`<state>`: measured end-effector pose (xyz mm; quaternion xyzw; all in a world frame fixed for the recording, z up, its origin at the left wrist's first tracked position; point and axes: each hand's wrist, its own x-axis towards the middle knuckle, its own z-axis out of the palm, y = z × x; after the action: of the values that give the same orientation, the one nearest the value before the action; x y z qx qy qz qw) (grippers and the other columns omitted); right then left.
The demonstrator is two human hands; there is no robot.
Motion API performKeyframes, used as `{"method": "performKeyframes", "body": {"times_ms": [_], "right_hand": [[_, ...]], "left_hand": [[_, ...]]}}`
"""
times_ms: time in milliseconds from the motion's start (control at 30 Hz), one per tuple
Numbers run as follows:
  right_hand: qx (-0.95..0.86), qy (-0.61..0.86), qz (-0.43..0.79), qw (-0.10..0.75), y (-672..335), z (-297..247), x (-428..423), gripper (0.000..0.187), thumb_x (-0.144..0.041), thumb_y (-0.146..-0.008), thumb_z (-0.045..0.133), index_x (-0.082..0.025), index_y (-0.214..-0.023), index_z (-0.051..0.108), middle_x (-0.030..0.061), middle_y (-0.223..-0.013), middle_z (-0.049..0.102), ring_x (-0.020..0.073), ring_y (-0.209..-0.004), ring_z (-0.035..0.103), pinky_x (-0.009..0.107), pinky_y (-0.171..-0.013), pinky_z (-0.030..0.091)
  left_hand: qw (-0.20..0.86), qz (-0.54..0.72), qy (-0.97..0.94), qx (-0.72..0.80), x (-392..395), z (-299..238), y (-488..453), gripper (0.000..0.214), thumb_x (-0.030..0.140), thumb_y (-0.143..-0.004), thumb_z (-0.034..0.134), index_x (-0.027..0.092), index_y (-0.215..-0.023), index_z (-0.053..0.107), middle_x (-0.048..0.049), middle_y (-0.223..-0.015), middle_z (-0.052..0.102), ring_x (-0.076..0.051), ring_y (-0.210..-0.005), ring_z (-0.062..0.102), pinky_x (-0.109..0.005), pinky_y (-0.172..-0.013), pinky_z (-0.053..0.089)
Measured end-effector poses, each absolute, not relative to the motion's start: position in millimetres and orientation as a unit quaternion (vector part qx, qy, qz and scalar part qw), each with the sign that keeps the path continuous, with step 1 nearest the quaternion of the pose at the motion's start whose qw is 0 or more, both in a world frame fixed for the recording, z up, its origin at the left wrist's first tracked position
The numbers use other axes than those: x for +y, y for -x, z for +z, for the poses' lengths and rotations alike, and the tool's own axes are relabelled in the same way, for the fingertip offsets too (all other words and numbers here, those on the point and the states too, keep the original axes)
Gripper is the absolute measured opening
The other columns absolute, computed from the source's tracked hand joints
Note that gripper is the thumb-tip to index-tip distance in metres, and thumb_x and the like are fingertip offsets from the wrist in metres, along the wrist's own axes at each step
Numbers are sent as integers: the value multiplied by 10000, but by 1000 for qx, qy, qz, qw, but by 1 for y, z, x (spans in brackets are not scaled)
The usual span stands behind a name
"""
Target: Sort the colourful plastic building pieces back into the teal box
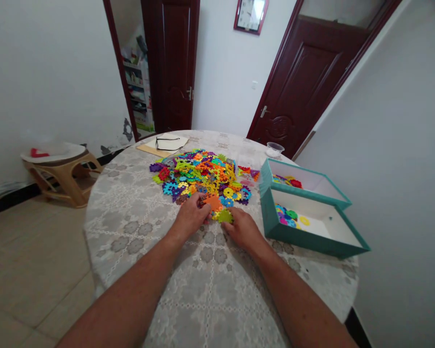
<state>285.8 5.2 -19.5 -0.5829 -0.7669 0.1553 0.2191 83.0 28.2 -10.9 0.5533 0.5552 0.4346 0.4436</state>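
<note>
A heap of colourful plastic gear pieces (203,169) is spread over the round table. At its near edge my left hand (191,215) has its thumb and fingers closed at the left edge of an orange plastic piece (213,202). My right hand (242,226) pinches a lime-green toothed gear (225,216), just below and right of the orange piece. Small yellow teeth show between the two pieces. Part of the fingertips on both hands is hidden by the pieces.
Two teal boxes (313,237) with white insides stand at the right, some gears in each. A clear plastic tub (274,149) sits at the back. Glasses (168,143) rest on papers at the back left. A tan stool (63,176) stands left of the table (130,270).
</note>
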Motion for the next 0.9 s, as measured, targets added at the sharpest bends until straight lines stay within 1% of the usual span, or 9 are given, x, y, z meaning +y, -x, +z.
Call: {"method": "performKeyframes", "body": {"times_ms": [100, 233, 300, 400, 467, 567, 633, 800, 900], "right_hand": [[-751, 567, 181, 287, -284, -19, 8, 180, -241, -924, 597, -223, -1057, 716, 77, -1018, 717, 245, -977, 628, 350, -915, 473], [-683, 552, 262, 402, -283, -13, 8, 330, -291, -978, 558, -243, -1294, 639, 41, -1036, 715, 221, -950, 663, 342, -884, 515], [-691, 523, 270, 420, -281, -10, 6, 364, -290, -985, 555, -252, -1338, 633, 53, -1107, 708, 232, -1043, 667, 364, -955, 517], [-721, 497, 238, 420, -277, -9, 4, 368, -256, -972, 553, -257, -1321, 669, 78, -1220, 675, 247, -1201, 619, 397, -1091, 465], [-718, 500, 242, 420, -276, -11, 5, 381, -245, -956, 563, -248, -1322, 671, 83, -1248, 661, 242, -1209, 613, 393, -1101, 463], [-676, 530, 282, 427, -277, -13, 7, 384, -262, -919, 608, -232, -1298, 664, 72, -1241, 649, 201, -976, 661, 348, -929, 535], [-655, 531, 324, 428, -278, -12, 9, 339, -268, -898, 626, -231, -1232, 671, 44, -1159, 670, 172, -837, 644, 311, -808, 535], [-667, 499, 372, 410, -284, 3, 6, 189, -233, -848, 629, -230, -1037, 643, -29, -886, 659, 166, -804, 610, 255, -699, 474], [-689, 517, 333, 383, -300, 28, 3, 194, -230, -835, 611, -236, -1028, 634, -34, -867, 651, 157, -759, 578, 247, -654, 438]], "left_hand": [[432, 425, -556, 568, 28, -6, -81, 476, 253, -861, 623, 163, -1328, 595, -17, -789, 722, -169, -651, 703, -220, -538, 547], [384, 401, -597, 579, 28, -5, -79, 472, 266, -873, 586, 161, -1332, 627, -22, -802, 727, -165, -610, 667, -238, -553, 522], [368, 397, -630, 556, 26, -7, -79, 460, 289, -879, 587, 172, -1320, 649, -19, -797, 729, -173, -632, 664, -249, -585, 521], [379, 390, -673, 501, 23, -9, -81, 459, 307, -888, 575, 195, -1326, 655, -7, -774, 719, -189, -676, 669, -272, -642, 535], [398, 376, -691, 472, 20, -9, -82, 476, 305, -905, 540, 195, -1359, 634, -6, -783, 713, -193, -686, 671, -286, -666, 541], [436, 355, -699, 441, 18, -5, -84, 517, 308, -931, 480, 179, -1420, 587, -14, -809, 707, -199, -706, 680, -298, -682, 547], [448, 348, -705, 426, 16, -2, -83, 525, 299, -931, 466, 187, -1428, 589, -11, -801, 709, -203, -722, 690, -300, -704, 552], [474, 343, -712, 388, 14, 0, -82, 530, 282, -936, 423, 209, -1427, 610, -23, -837, 747, -215, -759, 728, -316, -747, 575], [390, 353, -746, 408, 17, -3, -79, 482, 317, -970, 406, 210, -1368, 657, -39, -867, 759, -215, -749, 717, -337, -771, 575]]}}
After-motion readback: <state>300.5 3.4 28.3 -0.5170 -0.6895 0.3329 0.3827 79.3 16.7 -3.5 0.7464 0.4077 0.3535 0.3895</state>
